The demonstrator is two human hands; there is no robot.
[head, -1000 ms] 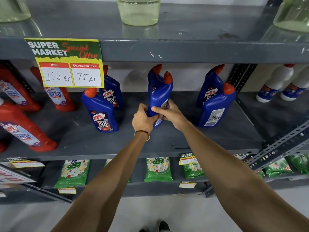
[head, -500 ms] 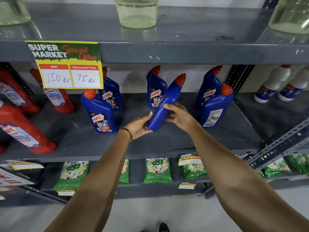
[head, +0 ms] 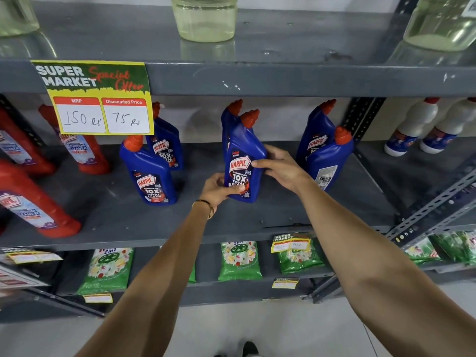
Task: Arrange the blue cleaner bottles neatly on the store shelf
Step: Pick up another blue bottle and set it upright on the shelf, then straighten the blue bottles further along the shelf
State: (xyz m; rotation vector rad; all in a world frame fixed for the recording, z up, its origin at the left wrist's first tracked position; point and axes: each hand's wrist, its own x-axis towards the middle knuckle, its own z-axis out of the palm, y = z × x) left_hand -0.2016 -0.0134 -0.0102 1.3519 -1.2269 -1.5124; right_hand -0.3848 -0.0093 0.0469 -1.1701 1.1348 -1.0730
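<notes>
Both hands on the middle front bottle, long axis near upright.

I see left hand pinching the base and right hand gripping the side of the blue bottle; it stands label-forward on the shelf, directly ahead, just before its rear twin. I judge squaring it comes next.

The grey metal shelf carries six blue cleaner bottles in three front-and-back pairs: left, middle and right. Red cleaner bottles stand at its far left end. Two white bottles stand on the neighbouring shelf section at right.
</notes>
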